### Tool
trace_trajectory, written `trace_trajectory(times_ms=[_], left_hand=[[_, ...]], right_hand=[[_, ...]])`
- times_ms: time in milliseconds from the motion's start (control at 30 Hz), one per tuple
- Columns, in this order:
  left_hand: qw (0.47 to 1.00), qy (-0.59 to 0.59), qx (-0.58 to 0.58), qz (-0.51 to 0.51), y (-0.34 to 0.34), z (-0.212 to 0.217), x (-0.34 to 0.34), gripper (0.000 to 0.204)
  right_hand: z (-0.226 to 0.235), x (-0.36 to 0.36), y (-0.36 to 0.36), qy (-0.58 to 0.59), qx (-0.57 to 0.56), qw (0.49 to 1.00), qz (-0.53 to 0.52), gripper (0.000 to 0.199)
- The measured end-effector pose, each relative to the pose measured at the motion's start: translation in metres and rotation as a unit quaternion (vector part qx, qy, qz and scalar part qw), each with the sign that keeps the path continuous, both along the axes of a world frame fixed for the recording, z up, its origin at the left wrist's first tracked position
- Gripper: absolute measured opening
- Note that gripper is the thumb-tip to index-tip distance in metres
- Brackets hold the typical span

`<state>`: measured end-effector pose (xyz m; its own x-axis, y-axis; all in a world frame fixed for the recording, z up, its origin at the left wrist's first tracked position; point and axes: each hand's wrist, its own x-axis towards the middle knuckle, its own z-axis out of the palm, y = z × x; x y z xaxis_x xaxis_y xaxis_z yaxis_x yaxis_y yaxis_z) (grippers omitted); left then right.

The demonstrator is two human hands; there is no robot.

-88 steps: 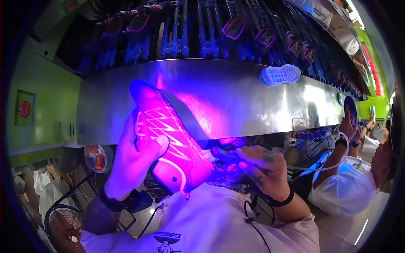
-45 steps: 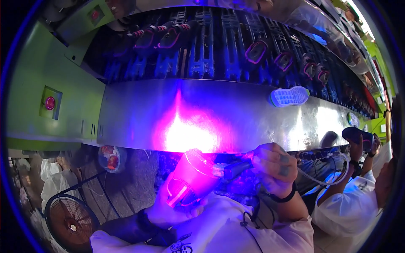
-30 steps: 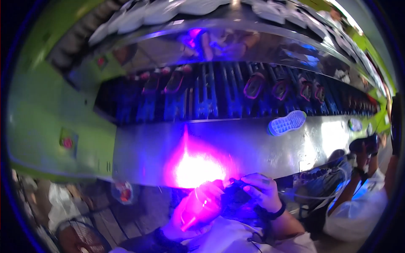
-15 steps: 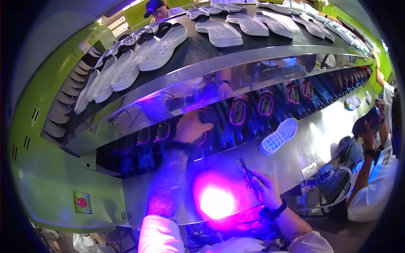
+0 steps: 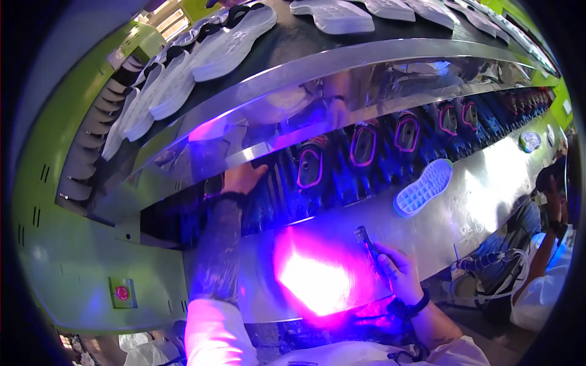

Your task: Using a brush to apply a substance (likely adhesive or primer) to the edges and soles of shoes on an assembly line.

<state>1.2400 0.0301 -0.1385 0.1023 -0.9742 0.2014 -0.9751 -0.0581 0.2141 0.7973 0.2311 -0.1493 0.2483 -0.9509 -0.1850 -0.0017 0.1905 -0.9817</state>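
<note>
My left hand point(image 5: 243, 179) reaches into the row of racked shoes under the metal ledge. Its thumb is stretched out to the right, the other fingers partly hidden by the ledge; the hand appears open. Just right of it, a dark shoe point(image 5: 310, 167) with a pink outline around its sole stands in the rack. Over the metal table, my right hand point(image 5: 398, 266) is closed around a slim dark handheld tool point(image 5: 368, 245), whose tip points up and left. A bright pink-violet light patch point(image 5: 317, 282) lies on the table between my arms.
A white-blue shoe sole point(image 5: 424, 188) lies on the metal table point(image 5: 259, 268). More pink-outlined shoes point(image 5: 407, 132) fill the rack. White soles point(image 5: 238, 43) line the upper belt. At right a co-worker's hand point(image 5: 552, 198) holds a dark shoe. A red button point(image 5: 122, 293) sits on the green panel.
My left hand has moved left along the rack, uncovering a pink-outlined shoe. The right hand keeps its grip on the tool. The view has tilted down and shifted left.
</note>
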Motion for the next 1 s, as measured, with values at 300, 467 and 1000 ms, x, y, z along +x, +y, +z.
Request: trace_trajectory(times_ms=[300,467,1000], left_hand=[[0.987,0.052,0.15,0.039,0.011,0.024,-0.067,0.071],[0.934,0.22,0.279,-0.031,-0.021,0.041,-0.018,0.07],[0.97,0.191,-0.079,-0.132,0.207,0.066,-0.032,0.087]], right_hand=[[0.003,0.004,-0.006,0.036,0.006,0.999,-0.014,0.034],[-0.013,0.001,-0.001,-0.06,0.048,0.996,-0.038,0.034],[0.016,0.008,0.01,0.091,-0.087,0.992,0.028,0.036]])
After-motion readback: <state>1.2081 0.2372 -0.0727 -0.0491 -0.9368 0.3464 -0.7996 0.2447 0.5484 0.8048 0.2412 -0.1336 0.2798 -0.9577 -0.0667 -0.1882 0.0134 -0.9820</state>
